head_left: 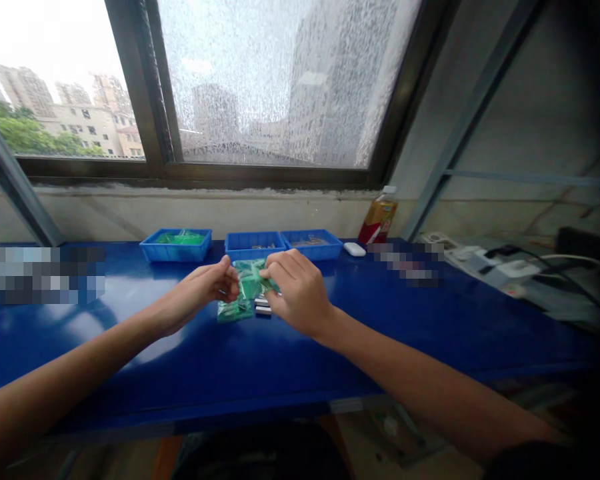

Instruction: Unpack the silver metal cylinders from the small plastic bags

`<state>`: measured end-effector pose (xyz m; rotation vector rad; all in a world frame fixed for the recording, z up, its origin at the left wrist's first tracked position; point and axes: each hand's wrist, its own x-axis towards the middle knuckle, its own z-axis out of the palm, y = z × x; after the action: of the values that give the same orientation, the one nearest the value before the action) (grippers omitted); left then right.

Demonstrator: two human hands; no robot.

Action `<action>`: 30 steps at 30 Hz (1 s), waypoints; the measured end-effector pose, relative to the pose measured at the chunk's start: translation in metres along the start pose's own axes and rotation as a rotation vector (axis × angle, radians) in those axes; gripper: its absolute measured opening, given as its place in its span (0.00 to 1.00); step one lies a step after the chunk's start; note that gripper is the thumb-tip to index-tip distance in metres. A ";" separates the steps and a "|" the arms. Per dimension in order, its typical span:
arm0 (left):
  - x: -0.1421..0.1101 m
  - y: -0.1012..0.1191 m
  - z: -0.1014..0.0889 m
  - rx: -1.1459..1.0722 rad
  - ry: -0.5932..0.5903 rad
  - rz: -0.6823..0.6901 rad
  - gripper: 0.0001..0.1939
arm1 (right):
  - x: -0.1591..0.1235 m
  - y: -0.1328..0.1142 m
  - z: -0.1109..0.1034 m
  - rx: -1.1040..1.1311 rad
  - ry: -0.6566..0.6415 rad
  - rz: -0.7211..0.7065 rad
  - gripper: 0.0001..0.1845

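My right hand [297, 287] pinches a small clear green plastic bag [250, 280] between thumb and fingers, just above the blue table. Close by the bag's left edge is my left hand [213, 285], its fingers loosely curled and the thumb apart from them; I see nothing clearly held in it. Beneath the raised bag, another green plastic bag [235, 311] lies on the table, with small dark bits showing inside. Beside it lie small white-and-dark blocks [263, 311], partly covered by my right hand.
Along the wall stand a blue bin of green bags [176, 245], a middle blue bin [254, 253] with small parts, and a right blue bin [313, 253]. Further right are a white case [354, 249], a drink bottle [379, 217], and power strips with cables [510, 270].
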<state>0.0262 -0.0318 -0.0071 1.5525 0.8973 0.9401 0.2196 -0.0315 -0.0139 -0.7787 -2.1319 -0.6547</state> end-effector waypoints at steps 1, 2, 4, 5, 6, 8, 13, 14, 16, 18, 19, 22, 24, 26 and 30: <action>0.000 -0.001 0.001 -0.060 -0.028 -0.032 0.20 | 0.000 0.000 0.000 -0.023 -0.007 -0.026 0.05; -0.001 -0.002 0.001 -0.081 -0.034 -0.035 0.18 | 0.000 -0.001 0.000 -0.044 -0.014 -0.044 0.05; -0.001 -0.003 0.001 -0.038 -0.022 0.007 0.14 | -0.001 -0.002 0.002 -0.069 -0.022 -0.056 0.06; -0.001 -0.003 0.001 0.004 -0.011 0.033 0.13 | -0.002 -0.002 0.003 -0.068 -0.025 -0.055 0.06; -0.001 -0.002 0.000 0.044 0.000 0.056 0.12 | -0.002 -0.003 0.004 -0.059 -0.027 -0.052 0.07; -0.001 -0.001 -0.001 0.102 0.021 0.097 0.12 | -0.002 -0.003 0.005 -0.018 -0.032 -0.040 0.07; -0.002 0.005 -0.002 0.212 0.076 0.208 0.11 | 0.001 0.002 0.007 0.172 -0.057 0.153 0.06; -0.002 0.005 -0.003 0.245 0.085 0.233 0.10 | 0.001 0.005 0.008 0.221 -0.083 0.225 0.07; -0.001 0.004 -0.007 0.310 0.099 0.279 0.09 | 0.001 0.010 0.010 0.397 -0.177 0.362 0.12; 0.001 0.002 -0.010 0.351 0.092 0.305 0.09 | 0.001 0.015 0.014 0.702 -0.294 0.502 0.18; 0.002 0.001 -0.012 0.357 0.075 0.309 0.08 | 0.001 0.017 0.016 0.878 -0.337 0.581 0.20; 0.003 -0.002 -0.014 0.353 0.000 0.322 0.08 | 0.002 0.017 0.021 1.286 -0.366 0.767 0.19; 0.004 -0.004 -0.015 0.351 -0.018 0.336 0.07 | 0.002 0.015 0.024 1.397 -0.327 0.799 0.15; 0.006 -0.005 -0.015 0.342 -0.006 0.334 0.07 | 0.003 0.014 0.025 1.395 -0.268 0.787 0.11; 0.008 -0.006 -0.017 0.321 0.026 0.267 0.07 | 0.001 0.014 0.026 1.199 -0.192 0.718 0.09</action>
<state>0.0134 -0.0168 -0.0103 1.9754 0.9052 1.0424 0.2161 -0.0042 -0.0253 -0.7867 -1.7407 1.0230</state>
